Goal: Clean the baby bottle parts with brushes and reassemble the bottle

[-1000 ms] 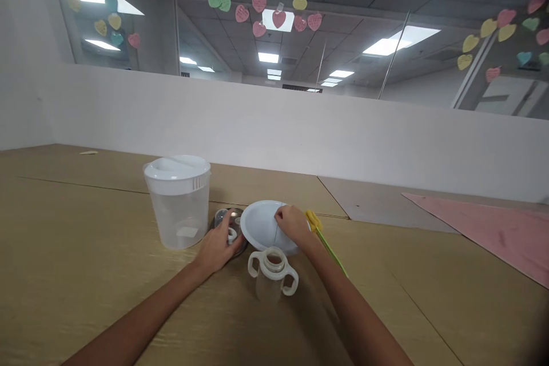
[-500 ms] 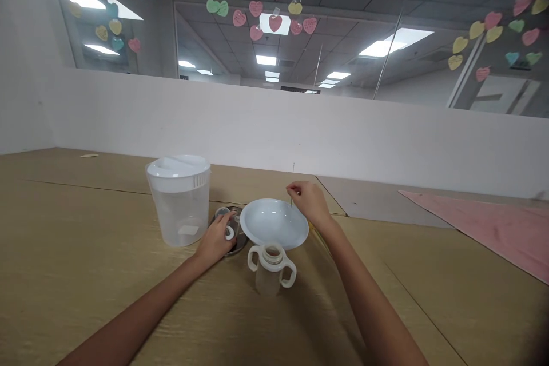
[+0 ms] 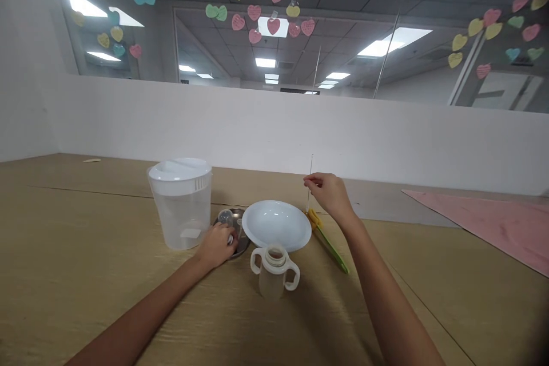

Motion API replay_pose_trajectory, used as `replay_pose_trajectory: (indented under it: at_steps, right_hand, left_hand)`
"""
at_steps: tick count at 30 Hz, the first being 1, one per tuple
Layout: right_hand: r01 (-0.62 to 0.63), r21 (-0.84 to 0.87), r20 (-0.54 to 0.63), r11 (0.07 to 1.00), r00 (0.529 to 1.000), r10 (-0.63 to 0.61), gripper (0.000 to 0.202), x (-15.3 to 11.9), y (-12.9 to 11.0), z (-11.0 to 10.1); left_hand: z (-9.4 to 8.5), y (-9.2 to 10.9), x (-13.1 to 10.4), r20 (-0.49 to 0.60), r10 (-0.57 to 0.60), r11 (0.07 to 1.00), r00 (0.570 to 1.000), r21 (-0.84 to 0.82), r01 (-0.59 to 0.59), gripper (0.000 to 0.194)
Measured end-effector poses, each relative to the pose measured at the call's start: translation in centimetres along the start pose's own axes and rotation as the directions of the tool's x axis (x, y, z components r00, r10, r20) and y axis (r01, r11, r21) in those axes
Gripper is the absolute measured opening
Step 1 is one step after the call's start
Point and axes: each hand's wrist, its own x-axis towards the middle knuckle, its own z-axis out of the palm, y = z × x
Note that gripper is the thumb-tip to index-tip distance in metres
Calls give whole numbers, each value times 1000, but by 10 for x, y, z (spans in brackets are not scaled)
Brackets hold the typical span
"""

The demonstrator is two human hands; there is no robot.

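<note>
Pinched in the fingertips of my right hand [image 3: 326,190] is a thin rod [image 3: 310,167], upright, with its lower end near a yellow flower with a green stem [image 3: 332,249]. My left hand [image 3: 218,244] is curled at the round metal tray [image 3: 245,245], its fingers over a small white ring [image 3: 230,238] that is mostly covered. By those fingers a clear cap [image 3: 225,217] rests on the tray. A white bowl [image 3: 277,223] stands between my hands. In front of it is an uncapped bottle with two white handles [image 3: 273,280].
A lidded clear plastic pitcher [image 3: 182,206] stands left of the tray. A pink cloth [image 3: 484,223] lies at the right. Behind the table rises a white wall [image 3: 257,126] with glass above, bearing heart-shaped notes. A small flat piece [image 3: 91,160] lies at the far left.
My right hand has moved right with the rod, from over the bowl to beside its right rim. The fingers of my left hand have curled further over the white ring. The flower shows more fully.
</note>
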Motion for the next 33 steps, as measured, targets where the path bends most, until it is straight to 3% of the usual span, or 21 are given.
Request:
replay_pose_trajectory:
  at_steps: [9, 13, 17, 21, 26, 33]
  right_hand:
    - [3, -5, 16, 1000, 1000, -3, 20, 0, -1, -1]
    - [21, -25, 14, 999, 1000, -21, 20, 0, -1, -1]
    - [20, -40, 7, 999, 1000, -19, 19, -2, -3, -1]
    - [20, -39, 10, 999, 1000, -20, 18, -3, -6, -1]
    - [42, -53, 12, 998, 999, -41, 18, -3, -7, -1]
    - [81, -74, 35, 994, 996, -79, 18, -3, -6, 2]
  left_hand:
    - [3, -2, 2, 5, -46, 998, 999, -49, 46, 12]
    - [1, 1, 2, -66, -60, 996, 996, -65, 55, 12]
    - [-2, 2, 2, -151, -124, 974, 981, -206, 91, 13]
    - [-1, 0, 4, -176, -168, 906, 970, -415, 81, 15]
    - [-2, 4, 3, -225, -191, 756, 956, -654, -3, 19]
    - [-1, 6, 2, -356, -221, 679, 908, -724, -119, 21]
